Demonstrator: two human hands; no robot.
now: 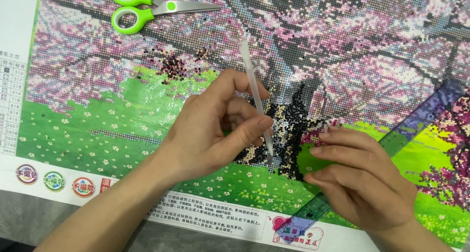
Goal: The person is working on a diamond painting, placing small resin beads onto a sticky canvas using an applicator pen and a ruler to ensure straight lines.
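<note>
A diamond-painting canvas (pixel 342 51) with pink blossom trees and green grass fills the view. My left hand (pixel 215 129) holds a white applicator pen (pixel 250 80) with its tip down on a patch of black and cream beads (pixel 289 129) near the canvas middle. My right hand (pixel 357 176) lies flat, fingers together, pressing on the canvas and on a translucent blue-green ruler (pixel 416 122) just right of that bead patch. A clear film covers the green part left of my left hand.
Green-handled scissors (pixel 147 10) lie shut at the top left on the canvas. Another cluster of dark beads (pixel 174 66) sits upper left of my left hand. A printed colour chart (pixel 12 105) runs down the left border, round labels along the bottom edge.
</note>
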